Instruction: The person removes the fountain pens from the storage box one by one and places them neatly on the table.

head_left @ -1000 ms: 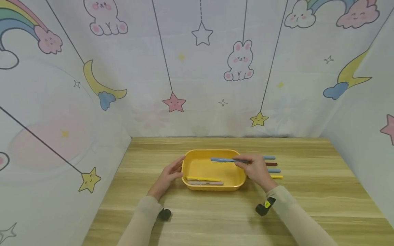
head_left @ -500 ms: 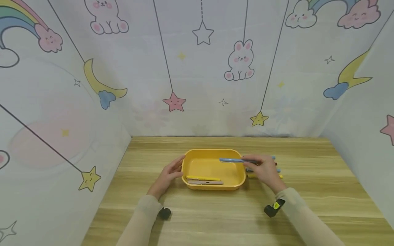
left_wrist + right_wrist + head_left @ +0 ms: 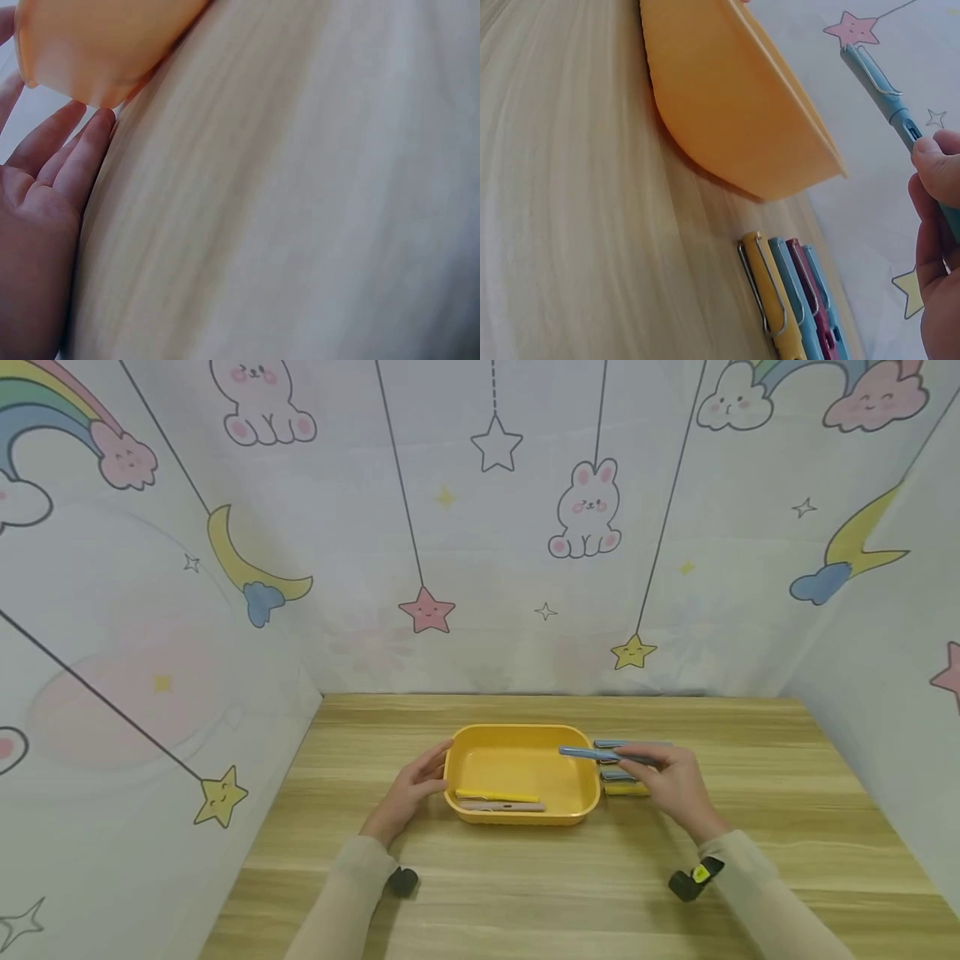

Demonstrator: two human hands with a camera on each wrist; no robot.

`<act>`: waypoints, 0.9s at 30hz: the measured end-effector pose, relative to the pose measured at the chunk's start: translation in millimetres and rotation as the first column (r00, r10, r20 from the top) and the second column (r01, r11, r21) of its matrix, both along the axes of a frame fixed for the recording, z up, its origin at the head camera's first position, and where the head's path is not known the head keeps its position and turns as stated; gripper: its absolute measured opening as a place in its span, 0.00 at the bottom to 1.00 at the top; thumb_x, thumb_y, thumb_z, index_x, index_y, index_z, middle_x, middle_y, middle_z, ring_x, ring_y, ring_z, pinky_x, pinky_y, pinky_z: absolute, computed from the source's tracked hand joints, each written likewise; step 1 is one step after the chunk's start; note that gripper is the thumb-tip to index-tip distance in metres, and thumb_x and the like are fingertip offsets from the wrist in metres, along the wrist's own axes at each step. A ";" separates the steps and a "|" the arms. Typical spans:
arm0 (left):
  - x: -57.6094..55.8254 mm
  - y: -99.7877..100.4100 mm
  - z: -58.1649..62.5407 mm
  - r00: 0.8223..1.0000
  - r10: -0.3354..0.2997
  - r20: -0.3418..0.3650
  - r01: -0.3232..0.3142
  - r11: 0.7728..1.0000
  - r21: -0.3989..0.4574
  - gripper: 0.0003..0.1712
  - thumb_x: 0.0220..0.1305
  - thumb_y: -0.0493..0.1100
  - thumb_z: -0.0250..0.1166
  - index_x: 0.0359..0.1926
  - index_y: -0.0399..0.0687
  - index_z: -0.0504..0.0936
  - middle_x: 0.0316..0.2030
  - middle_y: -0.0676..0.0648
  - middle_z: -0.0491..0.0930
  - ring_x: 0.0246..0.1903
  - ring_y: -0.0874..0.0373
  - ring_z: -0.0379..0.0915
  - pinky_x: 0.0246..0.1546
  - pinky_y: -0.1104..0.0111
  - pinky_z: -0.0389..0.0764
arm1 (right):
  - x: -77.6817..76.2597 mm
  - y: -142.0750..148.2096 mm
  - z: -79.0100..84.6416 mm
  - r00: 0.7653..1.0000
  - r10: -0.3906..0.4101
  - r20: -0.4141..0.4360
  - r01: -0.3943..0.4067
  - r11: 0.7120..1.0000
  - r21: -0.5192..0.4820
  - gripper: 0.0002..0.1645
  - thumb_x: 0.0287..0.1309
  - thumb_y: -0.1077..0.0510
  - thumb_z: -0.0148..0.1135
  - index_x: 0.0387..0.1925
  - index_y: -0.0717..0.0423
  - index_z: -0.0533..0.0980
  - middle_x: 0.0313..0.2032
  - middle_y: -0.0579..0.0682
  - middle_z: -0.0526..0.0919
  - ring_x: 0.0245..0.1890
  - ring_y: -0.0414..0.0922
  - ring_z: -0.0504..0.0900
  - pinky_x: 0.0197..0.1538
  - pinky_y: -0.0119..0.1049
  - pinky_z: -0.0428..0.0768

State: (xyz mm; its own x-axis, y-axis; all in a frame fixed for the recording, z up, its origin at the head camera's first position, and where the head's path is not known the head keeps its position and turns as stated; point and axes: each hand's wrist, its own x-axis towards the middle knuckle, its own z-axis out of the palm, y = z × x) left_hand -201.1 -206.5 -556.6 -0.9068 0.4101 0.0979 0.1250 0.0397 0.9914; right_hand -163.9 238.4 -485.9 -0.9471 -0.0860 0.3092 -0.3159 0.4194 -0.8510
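Note:
My right hand (image 3: 678,785) pinches a blue pen (image 3: 585,752) with a wire clip between thumb and fingers. The pen's clip end points left, above the right rim of a yellow tray (image 3: 521,818). At the tray's left end, my left hand (image 3: 405,789) rests against the outer wall with fingers extended; the left wrist view shows fingertips touching the tray's side. Inside, along the front, lie a yellow pen (image 3: 498,796) and a pinkish-grey pen (image 3: 504,807).
Right of the tray, a row of pens lies on the wooden table (image 3: 525,885): a yellow pen (image 3: 765,289), a blue pen (image 3: 793,292), a dark red pen (image 3: 808,277) and another blue pen (image 3: 825,292). Printed cloth walls stand behind and at both sides.
My right hand has moved rightward with the blue pen, from over the tray's middle to its right rim and above the row of pens. The left hand stays put.

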 end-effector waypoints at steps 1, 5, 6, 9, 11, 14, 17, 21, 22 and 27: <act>-0.3 0.1 -0.4 1.000 0.000 -0.002 0.000 1.000 -0.002 0.38 0.74 0.34 0.62 0.81 0.50 0.62 0.79 0.40 0.62 0.77 0.40 0.58 0.76 0.49 0.62 | 1.8 2.3 0.1 1.000 -0.006 0.006 0.006 1.000 -0.001 0.12 0.64 0.64 0.73 0.49 0.59 0.89 0.42 0.58 0.91 0.24 0.34 0.75 0.24 0.30 0.74; -1.0 0.2 -1.1 1.000 0.003 -0.006 -0.003 1.000 -0.007 0.39 0.74 0.34 0.62 0.81 0.51 0.62 0.79 0.41 0.62 0.77 0.40 0.58 0.76 0.47 0.61 | 7.0 11.6 -3.4 1.000 -0.027 0.003 0.027 1.000 0.005 0.13 0.63 0.64 0.73 0.49 0.61 0.89 0.38 0.57 0.91 0.19 0.40 0.67 0.20 0.34 0.69; -1.4 0.2 -1.3 1.000 0.003 -0.007 -0.003 1.000 -0.007 0.39 0.74 0.34 0.63 0.81 0.51 0.63 0.79 0.41 0.62 0.77 0.40 0.58 0.76 0.47 0.61 | 8.2 13.5 -4.1 1.000 -0.028 -0.005 0.028 1.000 0.004 0.13 0.63 0.64 0.73 0.49 0.61 0.89 0.39 0.56 0.91 0.19 0.40 0.68 0.20 0.34 0.69; -1.2 0.0 -0.6 1.000 0.010 0.003 -0.010 1.000 -0.006 0.38 0.74 0.35 0.63 0.81 0.53 0.64 0.79 0.42 0.63 0.77 0.42 0.59 0.76 0.49 0.62 | 12.4 18.7 -5.5 0.999 -0.031 -0.039 0.031 1.000 0.004 0.13 0.62 0.66 0.73 0.48 0.61 0.89 0.42 0.55 0.92 0.24 0.38 0.75 0.22 0.32 0.73; -1.4 0.0 -1.2 1.000 0.008 0.004 -0.008 1.000 -0.004 0.38 0.74 0.35 0.63 0.81 0.53 0.64 0.79 0.42 0.63 0.77 0.41 0.60 0.75 0.50 0.63 | 16.0 21.7 -6.3 0.997 -0.048 -0.059 0.049 0.999 0.019 0.12 0.61 0.67 0.73 0.47 0.59 0.89 0.43 0.55 0.92 0.28 0.36 0.80 0.25 0.30 0.76; -1.1 0.2 -1.9 1.000 0.003 0.002 -0.003 1.000 -0.004 0.38 0.74 0.35 0.63 0.81 0.52 0.63 0.79 0.41 0.63 0.77 0.41 0.59 0.75 0.50 0.63 | 21.3 26.6 -8.4 0.994 -0.075 -0.073 0.079 0.995 0.053 0.11 0.61 0.67 0.74 0.46 0.59 0.90 0.42 0.55 0.92 0.31 0.33 0.83 0.29 0.27 0.79; -0.6 0.2 -2.2 1.000 0.001 0.003 -0.001 1.000 -0.005 0.39 0.74 0.34 0.63 0.81 0.51 0.63 0.79 0.40 0.63 0.77 0.40 0.59 0.75 0.49 0.63 | 25.8 31.4 -10.2 0.993 -0.093 -0.076 0.099 0.992 0.078 0.11 0.60 0.67 0.74 0.45 0.59 0.90 0.42 0.56 0.92 0.31 0.29 0.82 0.31 0.25 0.79; -0.1 -0.1 -2.1 1.000 0.006 0.005 -0.006 1.000 -0.004 0.38 0.74 0.34 0.63 0.81 0.51 0.63 0.79 0.41 0.62 0.77 0.41 0.58 0.75 0.50 0.63 | 28.7 37.2 -12.9 0.989 -0.099 -0.109 0.109 0.989 0.097 0.13 0.58 0.69 0.75 0.45 0.59 0.90 0.41 0.59 0.92 0.28 0.28 0.80 0.29 0.25 0.76; -0.1 -0.1 -1.9 1.000 0.007 0.005 -0.006 1.000 -0.002 0.38 0.74 0.34 0.63 0.81 0.51 0.63 0.79 0.41 0.62 0.78 0.41 0.58 0.75 0.51 0.63 | 29.0 38.2 -13.6 0.988 -0.098 -0.116 0.109 0.989 0.096 0.13 0.58 0.69 0.75 0.45 0.59 0.90 0.41 0.59 0.92 0.31 0.27 0.82 0.30 0.24 0.78; -0.3 -0.1 -1.3 1.000 0.009 0.007 -0.009 1.000 0.001 0.38 0.75 0.35 0.62 0.81 0.53 0.64 0.79 0.42 0.62 0.78 0.42 0.59 0.75 0.56 0.65 | 30.4 42.1 -16.2 0.990 -0.079 -0.121 0.085 0.995 0.051 0.13 0.57 0.72 0.74 0.45 0.64 0.89 0.42 0.59 0.92 0.41 0.24 0.84 0.43 0.18 0.81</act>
